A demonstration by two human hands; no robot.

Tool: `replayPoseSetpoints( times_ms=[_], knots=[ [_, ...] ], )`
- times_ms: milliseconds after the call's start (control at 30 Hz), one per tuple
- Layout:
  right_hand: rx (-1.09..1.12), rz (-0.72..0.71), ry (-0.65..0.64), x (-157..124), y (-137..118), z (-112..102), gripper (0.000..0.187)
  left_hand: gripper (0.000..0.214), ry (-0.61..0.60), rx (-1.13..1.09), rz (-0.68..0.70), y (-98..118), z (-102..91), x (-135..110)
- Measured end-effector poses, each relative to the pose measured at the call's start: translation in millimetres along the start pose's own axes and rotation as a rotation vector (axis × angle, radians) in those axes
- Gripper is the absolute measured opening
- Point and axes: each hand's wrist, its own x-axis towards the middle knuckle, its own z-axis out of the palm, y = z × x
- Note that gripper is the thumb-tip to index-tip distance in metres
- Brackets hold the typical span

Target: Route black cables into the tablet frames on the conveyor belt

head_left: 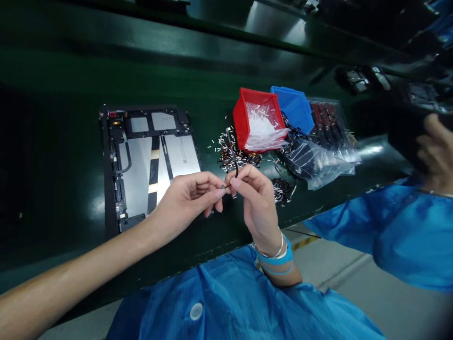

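Observation:
My left hand (189, 196) and my right hand (255, 196) meet above the near edge of the dark green bench. Both are closed in a pinch on a thin black cable (233, 156) that rises from between my fingertips; its small end piece sits between the two thumbs. An opened tablet (148, 160) with its back off lies flat to the left of my left hand, showing silver shields and flat ribbon cables.
A red bin (256, 120) lined with a clear bag of small white parts and a blue bin (293, 106) stand behind my hands. Loose small parts (226, 151) and plastic bags of components (318, 151) lie around them. Another person's hand (437, 151) and blue sleeve are at right.

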Motion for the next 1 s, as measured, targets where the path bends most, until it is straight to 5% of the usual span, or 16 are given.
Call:
replayPoseSetpoints(
  times_ms=[133,333,433,567,800,1000],
  knots=[
    [-0.107,-0.129,-0.005,-1,2,-5,0.006,0.012,0.012,0.027,-0.018,1,-1.1,0],
    [-0.664,-0.925,0.063,11,-8,-18,0.019,0.03,0.047,-0.007,-0.071,11,-10.3,0],
    [-0.889,-1.125,0.048,21,-12,-25,0.022,0.032,-0.039,-0.063,-0.082,18,-15.3,0],
    [-0.995,-1.207,0.086,29,-14,-30,0.024,0.031,-0.122,-0.007,-0.112,22,-17.8,1],
    [-0.913,-1.113,0.118,23,-21,-14,0.024,0.041,-0.023,0.009,-0.093,15,-14.0,3],
    [-0.963,-1.204,0.088,28,-18,-11,0.02,0.038,-0.02,0.054,-0.055,16,-11.5,0]
  ],
)
